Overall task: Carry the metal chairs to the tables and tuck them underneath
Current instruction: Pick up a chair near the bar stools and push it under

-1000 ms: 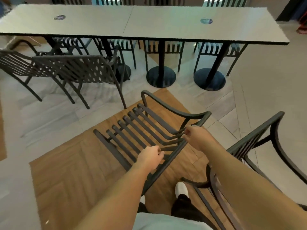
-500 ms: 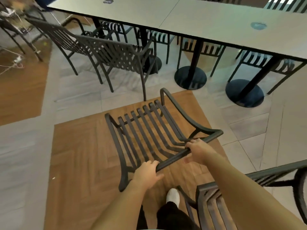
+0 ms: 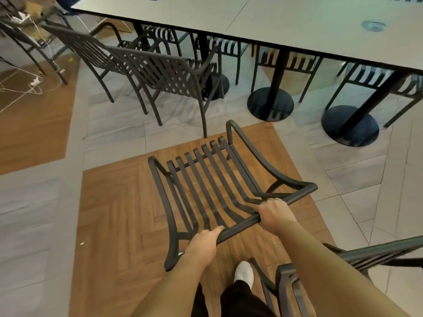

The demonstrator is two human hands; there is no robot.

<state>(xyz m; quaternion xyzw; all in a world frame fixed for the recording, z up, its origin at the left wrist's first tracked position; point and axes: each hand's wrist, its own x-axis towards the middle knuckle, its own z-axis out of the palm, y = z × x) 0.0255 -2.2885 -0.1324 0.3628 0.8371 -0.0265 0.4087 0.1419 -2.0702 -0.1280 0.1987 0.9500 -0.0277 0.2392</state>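
- Two hands grip the top rail of one dark metal chair [image 3: 206, 186] in the head view: the left hand [image 3: 202, 247] is curled around the rail near its left end, and the right hand [image 3: 273, 215] is wrapped around it further right.
- The held chair is tilted, its slatted back and seat facing up toward the camera, above a wood-patterned patch of floor [image 3: 109, 225].
- It is well short of the long grey tables [image 3: 286, 26], whose black pedestal bases [image 3: 270, 104] stand on grey tiles ahead.
- Two more chairs of the same kind [image 3: 160, 72] stand on the tiles to the left, in front of the table edge, not pushed in.
- Other chairs sit under the far side of the tables, only partly visible between the legs.
- Another chair [image 3: 343, 271] stands just right of the person's right arm, cut off by the picture edge.
- A white shoe [image 3: 243, 272] shows below the held chair.
- White cables, possibly with a power strip, lie on the floor at far left [image 3: 34, 82].
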